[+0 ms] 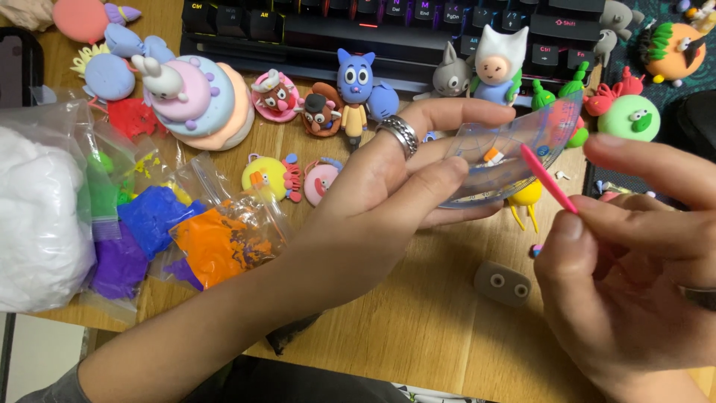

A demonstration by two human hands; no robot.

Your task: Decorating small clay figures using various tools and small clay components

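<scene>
- Step in hand, as I judge it: left hand (388,186) fingers pinch a clear protractor (514,153) above the tabletop (418,328); right hand (634,276) fingers clamp a pink stick tool (548,179) touching it.
- Next calls for a steady tool tip on the tiny orange-white bit (probably clay).
- Clear bags left: orange (220,246), blue (153,213), purple, white.

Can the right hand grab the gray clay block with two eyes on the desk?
Probably yes. The gray block lies bare on the desk just beside the right hand, nothing between them, but its fingers already pinch a pink tool.
</scene>
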